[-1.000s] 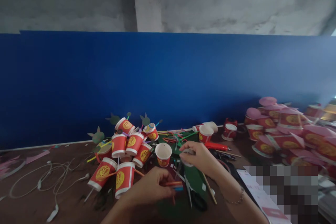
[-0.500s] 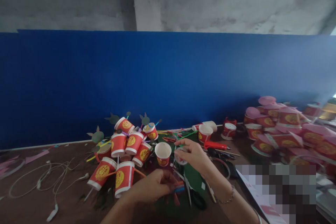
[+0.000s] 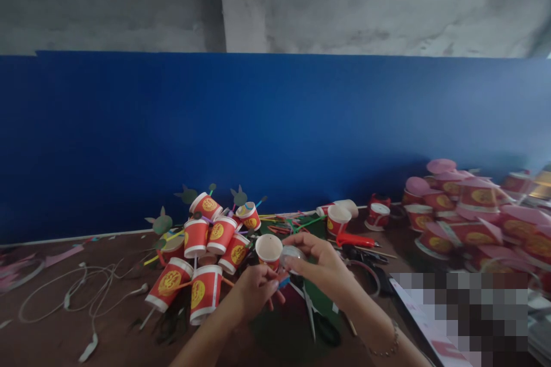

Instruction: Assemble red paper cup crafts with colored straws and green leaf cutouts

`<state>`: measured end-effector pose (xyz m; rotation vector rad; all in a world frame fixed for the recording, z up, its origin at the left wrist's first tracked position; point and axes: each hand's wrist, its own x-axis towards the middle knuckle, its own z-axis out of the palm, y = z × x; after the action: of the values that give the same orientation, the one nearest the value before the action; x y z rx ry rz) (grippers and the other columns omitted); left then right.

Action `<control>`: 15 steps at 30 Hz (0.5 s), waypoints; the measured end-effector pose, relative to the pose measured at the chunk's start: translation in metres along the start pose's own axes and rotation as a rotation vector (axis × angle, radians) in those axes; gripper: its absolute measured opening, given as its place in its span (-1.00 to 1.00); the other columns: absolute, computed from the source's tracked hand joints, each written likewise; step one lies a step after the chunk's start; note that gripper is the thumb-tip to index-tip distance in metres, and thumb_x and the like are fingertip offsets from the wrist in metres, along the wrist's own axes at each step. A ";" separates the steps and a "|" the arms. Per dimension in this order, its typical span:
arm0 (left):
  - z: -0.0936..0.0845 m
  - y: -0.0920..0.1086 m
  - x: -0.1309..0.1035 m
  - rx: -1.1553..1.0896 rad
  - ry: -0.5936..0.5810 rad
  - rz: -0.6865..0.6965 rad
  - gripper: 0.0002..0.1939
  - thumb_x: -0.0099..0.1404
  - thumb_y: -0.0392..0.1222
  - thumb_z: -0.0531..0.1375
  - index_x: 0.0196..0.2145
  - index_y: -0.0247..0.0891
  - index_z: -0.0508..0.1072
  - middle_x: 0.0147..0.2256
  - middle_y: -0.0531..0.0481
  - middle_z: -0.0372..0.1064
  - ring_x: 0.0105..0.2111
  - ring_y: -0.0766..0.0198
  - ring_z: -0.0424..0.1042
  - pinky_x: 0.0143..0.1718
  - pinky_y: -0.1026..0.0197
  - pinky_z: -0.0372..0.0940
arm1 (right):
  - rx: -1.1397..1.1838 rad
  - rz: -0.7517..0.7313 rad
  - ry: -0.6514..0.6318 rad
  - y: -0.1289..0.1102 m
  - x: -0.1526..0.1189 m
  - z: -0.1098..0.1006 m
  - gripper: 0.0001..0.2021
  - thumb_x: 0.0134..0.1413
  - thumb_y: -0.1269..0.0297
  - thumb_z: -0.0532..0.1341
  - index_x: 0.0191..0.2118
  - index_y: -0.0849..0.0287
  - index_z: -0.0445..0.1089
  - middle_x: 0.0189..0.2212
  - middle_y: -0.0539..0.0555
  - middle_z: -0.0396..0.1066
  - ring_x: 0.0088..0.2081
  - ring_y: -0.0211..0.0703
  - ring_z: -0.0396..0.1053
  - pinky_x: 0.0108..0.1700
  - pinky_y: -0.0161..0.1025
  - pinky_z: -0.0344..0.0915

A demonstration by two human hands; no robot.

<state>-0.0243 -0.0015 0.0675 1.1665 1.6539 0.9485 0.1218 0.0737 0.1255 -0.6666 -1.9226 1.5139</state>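
On surface point(image 3: 43, 335), left: earphones point(image 3: 89, 347). Right of those: cup pile point(image 3: 221, 235). Just right of pile: single cup point(image 3: 269, 249). Before cup: left hand point(image 3: 257, 287); right of cup: right hand point(image 3: 319, 261). Right of left hand: scissors point(image 3: 310, 314). Far right: second cup pile point(image 3: 471, 236). Behind surface: partition point(image 3: 275, 137).

Two hands point(image 3: 257, 291), one pair of scissors point(image 3: 310, 314) and many cups point(image 3: 204, 296) (some hidden) show.

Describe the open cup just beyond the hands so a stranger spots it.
Below the blue partition lies a brown table, with a pile of red cups left of centre. The open cup sits just right of that pile, beyond the left hand. Its white mouth faces up and nothing sticks out of it, unlike the pile's tilted cups.
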 end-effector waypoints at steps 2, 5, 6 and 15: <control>-0.001 -0.002 0.002 -0.037 0.012 0.008 -0.74 0.10 -0.06 0.10 -0.38 -0.33 0.39 -0.51 -0.06 0.50 -0.69 0.42 0.22 -0.66 0.36 -0.01 | -0.050 -0.017 0.001 -0.003 -0.002 0.001 -0.70 -0.11 0.23 0.29 -0.19 0.21 0.40 -0.41 0.06 0.51 -0.37 -0.15 0.42 -0.31 -0.25 0.28; -0.003 -0.006 0.005 -0.102 0.040 0.033 -0.68 0.10 0.01 0.11 -0.39 -0.34 0.43 -0.53 -0.03 0.47 -0.69 0.42 0.20 -0.65 0.35 -0.01 | -0.100 -0.022 0.000 -0.007 -0.004 0.001 -0.71 -0.09 0.24 0.27 -0.19 0.22 0.40 -0.40 0.07 0.51 -0.36 -0.16 0.40 -0.32 -0.26 0.26; -0.004 -0.006 0.005 -0.124 0.060 0.044 -0.66 0.10 0.03 0.11 -0.40 -0.34 0.44 -0.54 -0.03 0.46 -0.69 0.42 0.19 -0.65 0.35 -0.01 | -0.104 -0.018 -0.004 -0.007 -0.005 0.001 -0.71 -0.08 0.23 0.27 -0.19 0.23 0.40 -0.40 0.07 0.50 -0.37 -0.16 0.40 -0.33 -0.27 0.26; -0.013 -0.003 0.008 -0.377 0.213 0.096 -0.62 0.11 0.08 0.17 -0.38 -0.35 0.45 -0.47 -0.06 0.48 -0.61 0.41 0.24 -0.56 0.34 0.07 | -0.157 -0.013 -0.078 -0.007 -0.007 -0.001 -0.78 0.03 0.28 0.20 -0.17 0.21 0.37 -0.50 0.01 0.47 -0.42 -0.23 0.37 -0.35 -0.32 0.23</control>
<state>-0.0389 0.0040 0.0674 0.9182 1.5034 1.4167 0.1271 0.0680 0.1318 -0.6696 -2.1170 1.4102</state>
